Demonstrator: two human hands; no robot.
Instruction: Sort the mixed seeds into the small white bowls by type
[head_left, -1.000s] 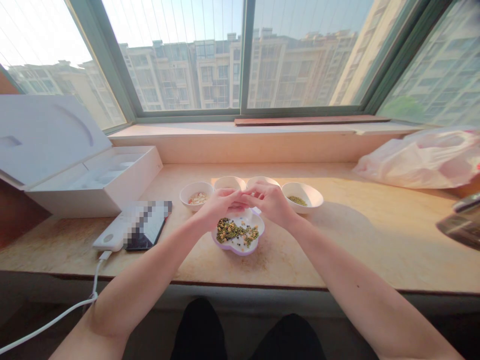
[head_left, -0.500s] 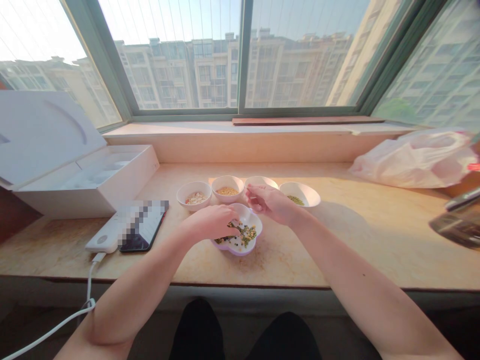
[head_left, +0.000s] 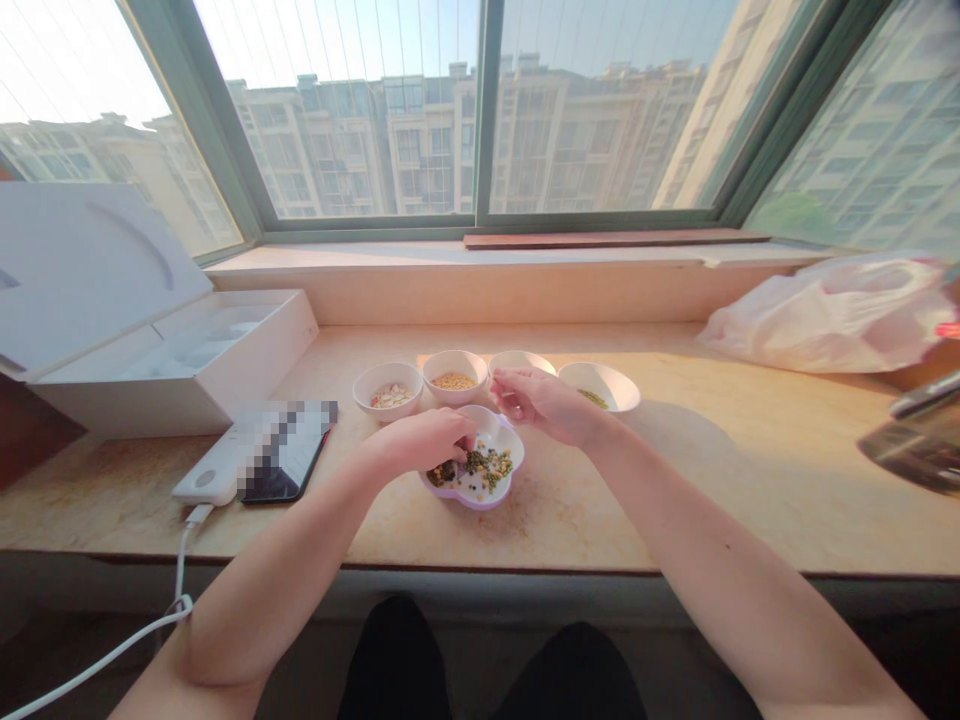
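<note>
A white, purple-edged flower-shaped bowl (head_left: pixel 491 497) holds a mix of green beans, yellowish beans and darker bits. My left hand (head_left: pixel 431 440) reaches over its left side with fingers curled down and thumb drawn in, at the beans; what is between the fingertips is hidden. My right hand (head_left: pixel 544 402) hovers at the front of the third white bowl (head_left: pixel 523 360), fingertips pinched together; anything in them is too small to make out. That bowl's contents are hidden behind the hand.
Behind stand a white bowl (head_left: pixel 367 385) of pale flat pieces, a bowl (head_left: pixel 454 360) of yellow beans and a bowl (head_left: pixel 622 390) of green beans. A phone (head_left: pixel 281 482), power bank (head_left: pixel 206 480) and open white box (head_left: pixel 247 370) lie left; a plastic bag (head_left: pixel 825 315) sits right.
My left thumb and fingers have closed together at the beans and drawn slightly left and up in the flower-shaped bowl. My right hand has stayed nearly still.
</note>
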